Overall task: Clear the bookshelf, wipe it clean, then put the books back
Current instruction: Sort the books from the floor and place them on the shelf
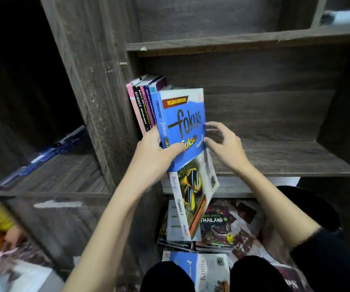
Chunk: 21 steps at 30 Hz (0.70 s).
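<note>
Fokus book [182, 121] apparently going upright against standing row [142, 102] at left end of shelf [275, 159]. Left hand [155, 150] is gripping its spine, Biologi book [193, 192] hanging beneath, seemingly in same grip. Right hand [224, 144], fingers spread, is steadying fore-edge, holding nothing. Floor pile [214, 226] waiting below.

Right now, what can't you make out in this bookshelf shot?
Head view only:
- Fokus book: lower title covered by the left hand.
- Biologi book: top end hidden behind the Fokus book.
- Right hand: gripping or just touching the cover edge, unclear.
- Shelved spines: small print unreadable.
- Kimia book: cut off by knees and bottom edge.
</note>
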{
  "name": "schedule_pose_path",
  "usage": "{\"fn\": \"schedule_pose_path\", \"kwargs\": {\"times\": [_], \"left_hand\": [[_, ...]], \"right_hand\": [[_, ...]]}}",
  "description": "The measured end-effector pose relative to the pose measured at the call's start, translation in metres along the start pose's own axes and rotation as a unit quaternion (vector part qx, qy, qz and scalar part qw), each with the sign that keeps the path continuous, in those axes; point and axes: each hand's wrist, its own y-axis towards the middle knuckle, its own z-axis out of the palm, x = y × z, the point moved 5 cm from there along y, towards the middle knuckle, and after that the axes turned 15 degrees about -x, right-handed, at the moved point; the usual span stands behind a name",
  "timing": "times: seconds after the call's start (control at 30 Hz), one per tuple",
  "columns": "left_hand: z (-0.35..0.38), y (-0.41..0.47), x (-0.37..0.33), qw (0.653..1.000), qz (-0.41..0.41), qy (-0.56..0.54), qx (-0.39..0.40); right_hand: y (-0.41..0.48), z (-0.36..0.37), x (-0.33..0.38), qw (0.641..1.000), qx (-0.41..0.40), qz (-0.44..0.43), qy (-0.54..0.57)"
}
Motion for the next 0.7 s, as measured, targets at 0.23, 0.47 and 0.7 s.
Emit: {"fn": "schedule_pose_path", "kwargs": {"times": [0.23, 0.47, 0.7], "left_hand": [[0.041, 0.005, -0.033, 0.999, -0.002, -0.051, 0.006], [0.089, 0.045, -0.016, 0.999, -0.018, -0.025, -0.01], [0.115, 0.083, 0.037, 0.997, -0.014, 0.046, -0.064]], "right_hand": [[-0.07, -0.056, 0.012, 0.999, 0.01, -0.003, 0.047], [-0.061, -0.048, -0.015, 0.996, 0.082, 0.007, -0.039], [-0.025, 0.005, -0.066, 0.985, 0.138, 0.039, -0.094]]}}
